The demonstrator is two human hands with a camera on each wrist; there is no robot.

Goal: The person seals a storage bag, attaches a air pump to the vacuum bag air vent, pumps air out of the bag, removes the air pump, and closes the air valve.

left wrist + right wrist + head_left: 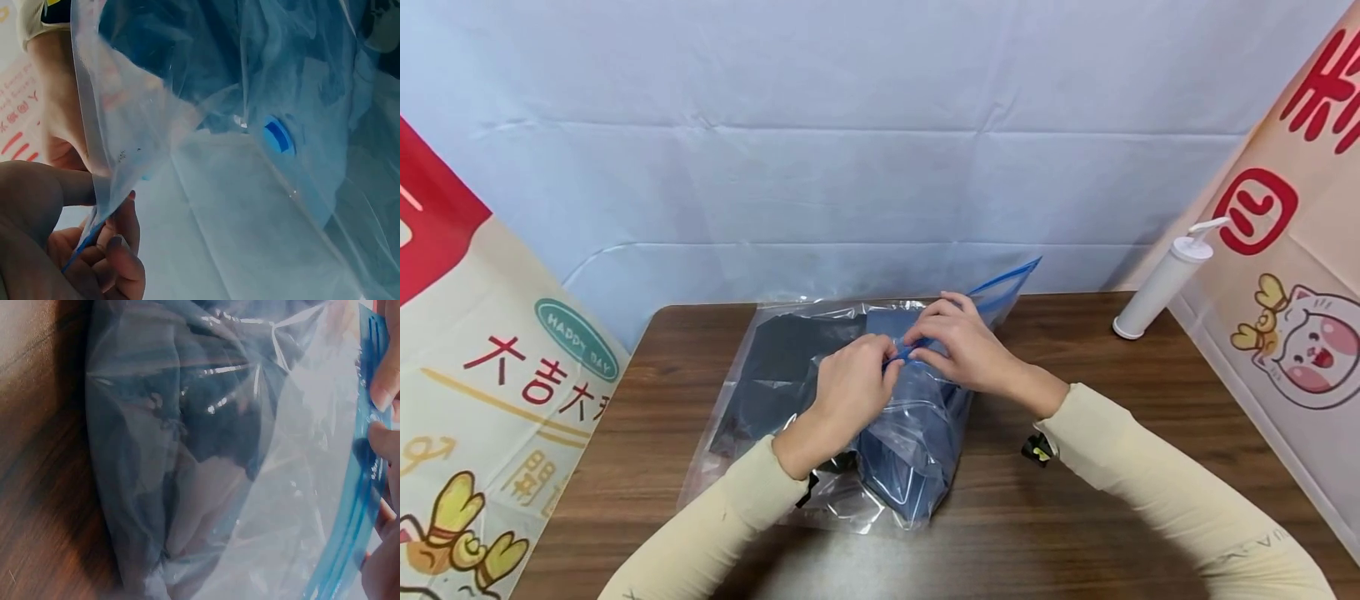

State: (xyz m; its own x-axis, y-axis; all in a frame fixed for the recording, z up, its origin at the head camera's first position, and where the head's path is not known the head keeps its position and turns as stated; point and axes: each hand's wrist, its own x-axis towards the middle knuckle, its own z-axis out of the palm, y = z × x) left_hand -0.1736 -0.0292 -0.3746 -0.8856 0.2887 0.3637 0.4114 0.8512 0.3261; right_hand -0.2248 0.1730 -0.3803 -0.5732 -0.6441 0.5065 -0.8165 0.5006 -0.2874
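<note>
A clear plastic vacuum storage bag (868,507) lies on the table with dark folded cloth (778,350) and a blue-grey cloth (917,454) inside. Along its mouth runs a blue zip strip (1009,279), raised toward the back right. Near the middle of the bag, my left hand (850,379) pinches this strip between thumb and fingers. Right beside it, my right hand (958,340) pinches the strip too, fingertips close to the left ones. A round blue valve (279,135) shows on the bag in the left wrist view.
A white hand pump (1161,287) with a handle stands at the table's back right corner. The brown wooden table (1075,517) backs onto a pale cloth wall (850,167). Printed hangings (1300,333) flank both sides.
</note>
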